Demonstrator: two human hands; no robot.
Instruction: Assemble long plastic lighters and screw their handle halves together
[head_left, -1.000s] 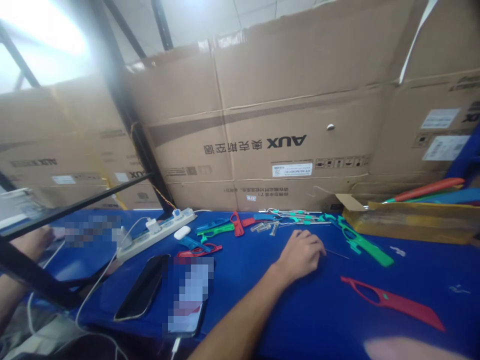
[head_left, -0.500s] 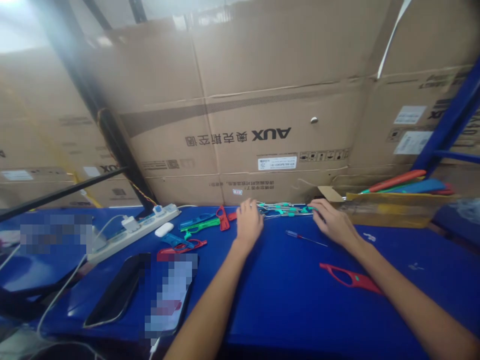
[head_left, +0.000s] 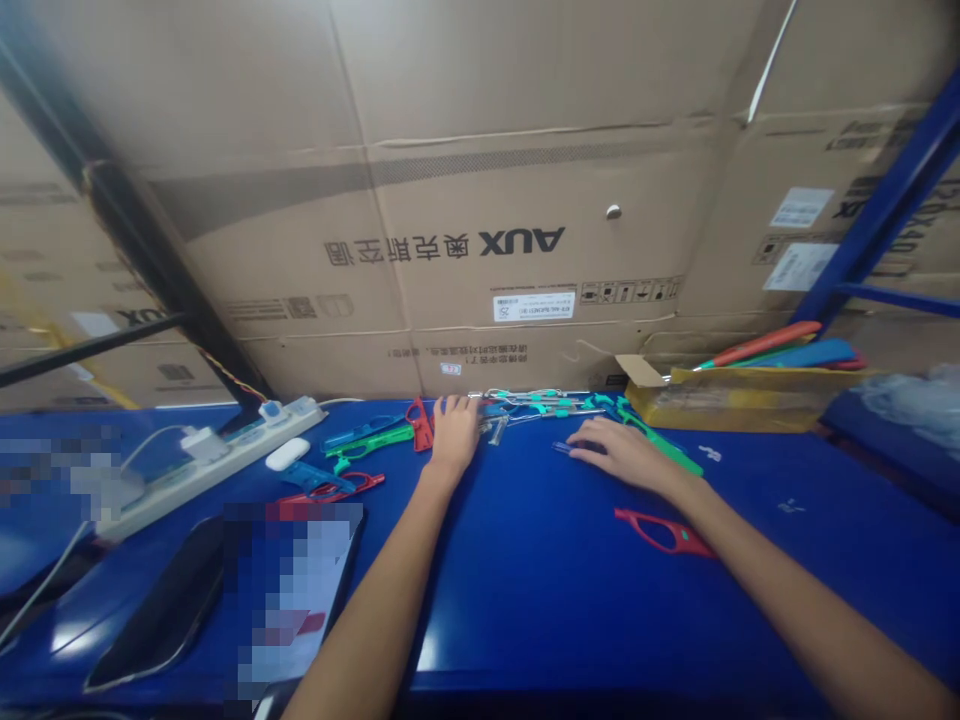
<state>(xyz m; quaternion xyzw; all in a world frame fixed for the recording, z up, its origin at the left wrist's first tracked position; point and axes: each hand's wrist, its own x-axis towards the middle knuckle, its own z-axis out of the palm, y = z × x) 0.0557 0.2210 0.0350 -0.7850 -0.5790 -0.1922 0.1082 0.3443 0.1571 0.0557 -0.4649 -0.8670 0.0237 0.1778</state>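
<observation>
On the blue tabletop, a small screwdriver (head_left: 560, 447) shows only the end of its clear handle. My right hand (head_left: 622, 452) covers the rest, its thumb and fingers apart around the handle. Farther left, my left hand (head_left: 455, 437) reaches over the small parts at the back, fingers extended downward; what lies under the fingertips is hidden. Beside it are a red plastic piece (head_left: 421, 425) and small clear parts (head_left: 496, 431). Thin metal rods with teal pieces (head_left: 551, 407) lie between the hands. A red handle-shaped piece (head_left: 660, 533) is partly behind my right forearm.
An open carton (head_left: 735, 403) holds coloured plastic pieces at the back right. A green piece (head_left: 679, 457) lies before it. On the left are a power strip (head_left: 247, 445), a white case (head_left: 288, 455), blue and red pieces and two phones (head_left: 161, 610). Cardboard (head_left: 450, 200) walls the back.
My right hand came into view and moved left over the screwdriver. My left hand shifted from the screwdriver to the parts at the back left. The camera view tilted down and turned.
</observation>
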